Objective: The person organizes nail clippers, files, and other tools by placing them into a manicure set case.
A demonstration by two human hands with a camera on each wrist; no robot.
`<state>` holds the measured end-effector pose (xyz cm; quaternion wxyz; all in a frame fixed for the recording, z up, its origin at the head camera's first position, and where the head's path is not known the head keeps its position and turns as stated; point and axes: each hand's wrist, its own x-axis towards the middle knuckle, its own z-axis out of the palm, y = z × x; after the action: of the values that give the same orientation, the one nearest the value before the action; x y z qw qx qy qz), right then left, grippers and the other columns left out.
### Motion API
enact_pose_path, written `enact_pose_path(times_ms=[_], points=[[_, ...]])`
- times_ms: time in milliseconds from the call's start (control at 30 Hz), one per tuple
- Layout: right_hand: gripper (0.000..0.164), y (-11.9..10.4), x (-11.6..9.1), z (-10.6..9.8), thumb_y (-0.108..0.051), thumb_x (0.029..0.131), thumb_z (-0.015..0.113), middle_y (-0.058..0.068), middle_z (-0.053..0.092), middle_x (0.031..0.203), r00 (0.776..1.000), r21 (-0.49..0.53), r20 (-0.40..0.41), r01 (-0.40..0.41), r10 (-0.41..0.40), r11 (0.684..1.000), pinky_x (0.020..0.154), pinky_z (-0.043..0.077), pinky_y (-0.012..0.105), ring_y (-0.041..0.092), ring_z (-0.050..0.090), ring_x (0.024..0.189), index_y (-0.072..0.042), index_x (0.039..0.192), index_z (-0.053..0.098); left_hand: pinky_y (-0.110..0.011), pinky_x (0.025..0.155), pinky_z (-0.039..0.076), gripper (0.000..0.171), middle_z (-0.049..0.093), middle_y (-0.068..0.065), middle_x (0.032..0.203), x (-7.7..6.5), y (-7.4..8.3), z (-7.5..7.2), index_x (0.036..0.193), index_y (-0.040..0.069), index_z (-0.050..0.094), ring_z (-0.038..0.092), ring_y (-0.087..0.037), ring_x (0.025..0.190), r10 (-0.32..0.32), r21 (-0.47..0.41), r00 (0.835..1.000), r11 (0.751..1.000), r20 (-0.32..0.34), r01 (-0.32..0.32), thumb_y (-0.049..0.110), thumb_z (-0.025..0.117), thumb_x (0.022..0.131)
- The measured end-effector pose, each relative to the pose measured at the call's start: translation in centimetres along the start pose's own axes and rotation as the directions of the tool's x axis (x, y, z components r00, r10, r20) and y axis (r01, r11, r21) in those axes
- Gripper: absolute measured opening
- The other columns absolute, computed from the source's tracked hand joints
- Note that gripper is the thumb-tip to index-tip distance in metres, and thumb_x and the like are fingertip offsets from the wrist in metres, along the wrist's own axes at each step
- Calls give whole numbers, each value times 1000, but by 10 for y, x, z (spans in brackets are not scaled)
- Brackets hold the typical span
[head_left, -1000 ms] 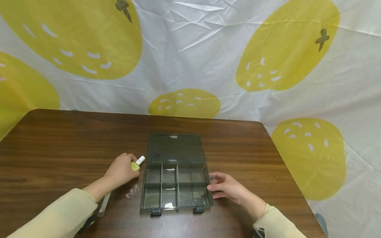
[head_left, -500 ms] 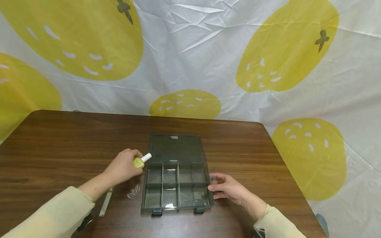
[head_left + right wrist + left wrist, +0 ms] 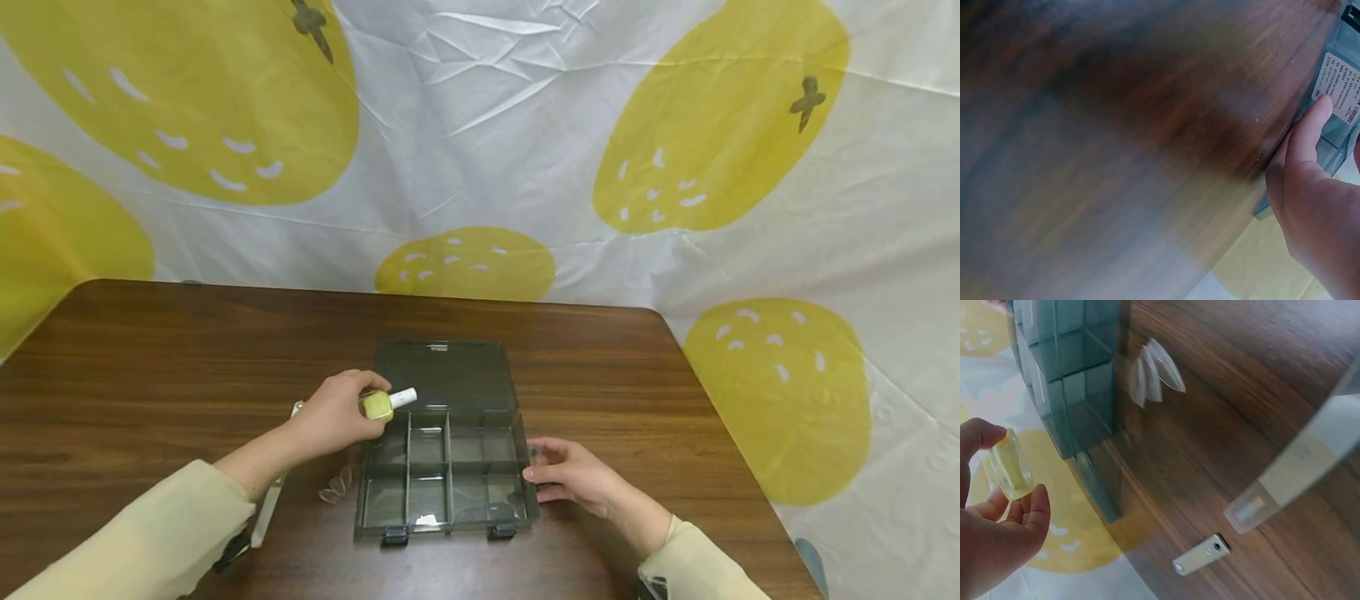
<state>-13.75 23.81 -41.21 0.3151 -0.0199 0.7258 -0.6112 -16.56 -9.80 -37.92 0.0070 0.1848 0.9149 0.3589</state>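
Observation:
My left hand point(image 3: 333, 417) pinches a small bottle of yellow nail polish point(image 3: 377, 406) between thumb and fingers, its white cap pointing right. The bottle hangs over the left rear compartment of a dark see-through compartment box point(image 3: 447, 467), whose lid point(image 3: 442, 375) lies folded back. In the left wrist view the nail polish point(image 3: 1012, 465) shows between thumb and fingertips. At the box's right side, my right hand point(image 3: 573, 475) holds the wall, its thumb on the rim. The right wrist view shows that thumb point(image 3: 1311, 131) beside a printed white label point(image 3: 1338, 87) on the box.
Left of the box lie several clear petal-shaped plastic pieces point(image 3: 335, 485). A silver nail clipper point(image 3: 1202, 554) and a long pale flat strip point(image 3: 1300, 459) lie on the wooden table point(image 3: 187, 358), partly behind my left arm. A lemon-print cloth point(image 3: 480, 150) hangs behind the table.
My left hand has carried the nail polish rightward from beside the box to over its left rear compartment. The nail clipper has come into view behind that wrist. My right hand has stayed put.

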Motion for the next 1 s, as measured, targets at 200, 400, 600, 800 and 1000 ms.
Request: enact_pose_path(times_ms=[200,400,600,800,1000], points=[[68,0,-1,-1,-7,87,63,5,50,100,1000,5,-4,-9,9,1000,77,54,30,8,59,87,12,140,26,-24,66,44,42,65,-10,95,7,7,9,107,-2,62,54,-15,78,27,-55,999,998,23,-26,7,71,67],[68,0,-1,0,-7,86,63,5,50,100,1000,14,-5,-10,10,1000,76,54,29,8,59,86,13,140,25,-22,63,45,41,64,-10,96,14,19,17,107,-1,62,53,-14,77,49,-105,997,994,64,-42,8,72,69],[67,-1,-1,1,-6,86,62,4,52,99,1000,24,-4,-1,1,1000,75,53,29,8,59,85,13,139,26,-21,62,44,38,63,-9,98,19,29,27,105,1,62,52,-13,77,71,-120,993,991,96,-60,9,72,70],[66,0,-1,1,-4,86,62,3,53,96,1000,29,-3,1,-1,1000,75,54,29,8,60,83,14,138,26,-21,61,43,35,61,-8,97,22,39,39,103,2,62,51,-12,75,103,-134,986,987,133,-85,9,72,70],[65,0,-1,1,-5,86,62,3,54,95,1000,26,0,-2,2,1000,75,54,29,8,60,83,13,138,28,-20,60,42,34,60,-8,95,26,48,52,101,2,62,50,-13,75,122,-140,979,985,162,-100,7,71,69]])
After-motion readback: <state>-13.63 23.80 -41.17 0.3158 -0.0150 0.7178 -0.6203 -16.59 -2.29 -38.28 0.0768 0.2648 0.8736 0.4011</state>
